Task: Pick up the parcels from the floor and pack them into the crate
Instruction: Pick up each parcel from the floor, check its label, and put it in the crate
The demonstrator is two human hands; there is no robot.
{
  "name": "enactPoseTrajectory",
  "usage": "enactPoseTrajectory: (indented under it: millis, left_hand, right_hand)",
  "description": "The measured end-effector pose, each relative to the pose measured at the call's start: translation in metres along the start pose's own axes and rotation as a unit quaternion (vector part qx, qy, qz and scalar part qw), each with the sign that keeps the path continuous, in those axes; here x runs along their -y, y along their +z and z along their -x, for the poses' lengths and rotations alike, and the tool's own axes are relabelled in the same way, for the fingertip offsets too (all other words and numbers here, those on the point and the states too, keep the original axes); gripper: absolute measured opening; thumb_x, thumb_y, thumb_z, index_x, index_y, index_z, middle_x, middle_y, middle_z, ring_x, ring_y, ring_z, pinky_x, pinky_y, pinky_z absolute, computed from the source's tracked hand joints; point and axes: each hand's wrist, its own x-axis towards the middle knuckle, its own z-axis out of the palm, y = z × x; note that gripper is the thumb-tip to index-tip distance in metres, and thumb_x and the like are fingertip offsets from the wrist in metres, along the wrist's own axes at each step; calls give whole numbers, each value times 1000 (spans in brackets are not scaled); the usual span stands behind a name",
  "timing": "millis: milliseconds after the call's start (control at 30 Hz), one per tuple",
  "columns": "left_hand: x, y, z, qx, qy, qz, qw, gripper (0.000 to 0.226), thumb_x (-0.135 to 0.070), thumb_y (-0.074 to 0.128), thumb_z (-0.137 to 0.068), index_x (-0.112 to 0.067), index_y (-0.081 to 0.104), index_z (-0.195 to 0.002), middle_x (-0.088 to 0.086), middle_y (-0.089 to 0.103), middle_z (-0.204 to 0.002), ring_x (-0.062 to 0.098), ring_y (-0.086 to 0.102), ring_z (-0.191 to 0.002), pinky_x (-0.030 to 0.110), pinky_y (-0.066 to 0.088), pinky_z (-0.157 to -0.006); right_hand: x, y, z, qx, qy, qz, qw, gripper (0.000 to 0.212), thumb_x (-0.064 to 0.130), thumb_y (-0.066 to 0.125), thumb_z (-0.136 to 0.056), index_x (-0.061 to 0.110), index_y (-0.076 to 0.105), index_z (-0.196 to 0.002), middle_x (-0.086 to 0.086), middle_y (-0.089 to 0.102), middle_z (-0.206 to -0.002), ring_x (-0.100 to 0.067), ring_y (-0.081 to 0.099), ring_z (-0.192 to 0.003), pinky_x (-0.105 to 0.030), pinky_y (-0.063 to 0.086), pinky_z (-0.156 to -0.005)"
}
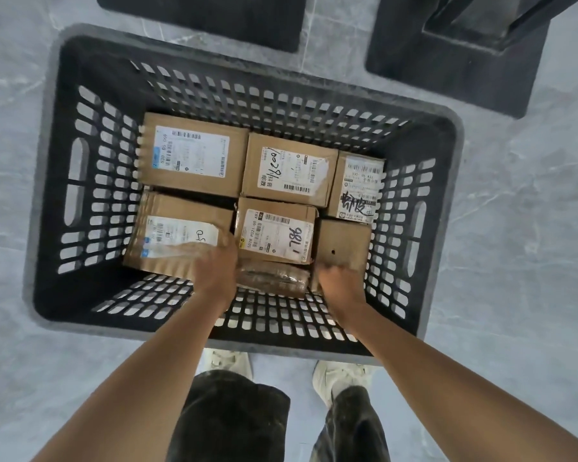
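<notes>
Left hand [214, 265] and right hand [339, 281] sit apart, flanking the taped parcel [274, 278] at lower centre of the crate [459, 155]; grip unclear. Better seat it flat, level.

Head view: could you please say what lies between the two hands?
A tape-wrapped parcel lies between the left hand and right hand inside the crate, in the head view.

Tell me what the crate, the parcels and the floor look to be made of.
Crate: moulded plastic, matte black with a grey rim, going by its slotted lattice walls. Parcels: brown cardboard, matte, with paper labels. Floor: probably stone-look tile, grey, veined, with a joint line.
</notes>
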Motion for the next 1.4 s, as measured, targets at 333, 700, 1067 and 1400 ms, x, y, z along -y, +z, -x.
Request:
enactPoseTrajectory:
  millis: [333, 700, 1067, 1400]
  left_hand:
    - [20, -25, 23, 54, 39, 139, 988, 5, -19, 50, -93, -17, 52, -97, -2, 59, -82, 13, 58, -71, 29, 52, -60]
    - [56, -183, 126, 69, 72, 113, 989, 28, -23, 43, -97, -20, 50, -124, -3, 57, -120, 10, 54, -106, 25, 46, -92]
    - [31, -535, 256, -124, 147, 186, 964, 22, -23, 44, -96, -22, 60, -111, -5, 66, -105, 5, 60, -87, 18, 48, -72]
    - [-87, -812, 400, -291, 362, 149, 873, 21, -24, 46, -94, -19, 60, -110, -2, 63, -107, 16, 60, -99, 32, 50, -83]
  right_hand:
    - [-8, -9, 35, 50, -8, -143, 988, 19, 21, 46, -96, 14, 56, -111, -2, 61, -107, -17, 58, -98, -28, 48, -79]
    - [16, -150, 141, 61, 42, -234, 969, 18, 24, 47, -97, 16, 61, -103, 2, 67, -99, -8, 63, -89, -20, 53, -76]
    - [84, -470, 300, -179, 33, -449, 875, 20, 31, 42, -99, 22, 59, -96, 5, 68, -91, 0, 61, -83, -17, 52, -75]
    - [-6, -650, 509, -439, 78, -454, 772, 20, 13, 48, -95, 27, 61, -91, 9, 67, -91, -11, 64, -86, -9, 41, -65]
